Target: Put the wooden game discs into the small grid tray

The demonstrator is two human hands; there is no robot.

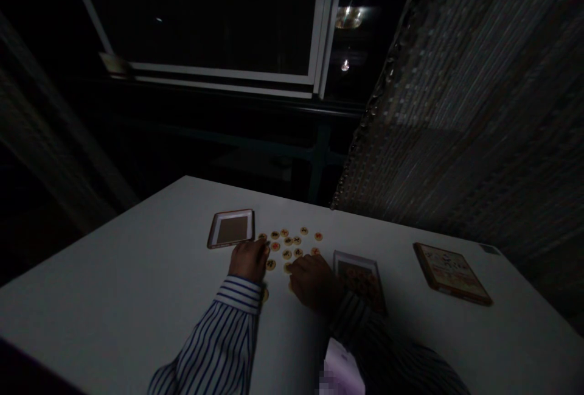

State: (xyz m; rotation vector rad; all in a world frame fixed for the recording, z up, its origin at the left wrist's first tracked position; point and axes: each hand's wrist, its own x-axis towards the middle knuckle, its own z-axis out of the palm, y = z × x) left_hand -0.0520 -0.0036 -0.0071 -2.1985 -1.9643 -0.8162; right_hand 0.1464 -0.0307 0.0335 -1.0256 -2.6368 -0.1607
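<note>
Round wooden Chinese chess pieces point(286, 255) with dark or red characters lie scattered flat on the white table point(150, 285). At their left edge is my left hand point(249, 261), its fingers curled and closed at a partly covered piece point(267, 250). My right hand point(314, 279) is on the near right side of the group, fingers bent and closed at the edge of another piece point(288, 268). A further piece point(265, 294) shows beside my left cuff. Right of my right hand stands an open box point(360, 258) with several reddish pieces in it, partly hidden by my arm.
An upturned box lid or shallow tray point(231, 229) lies at the back left. Toward the right edge is a flat printed box point(452, 273). A bead curtain point(438, 115) hangs behind on the right, and a pale purple object point(342, 367) shows at the bottom. Lighting is dim.
</note>
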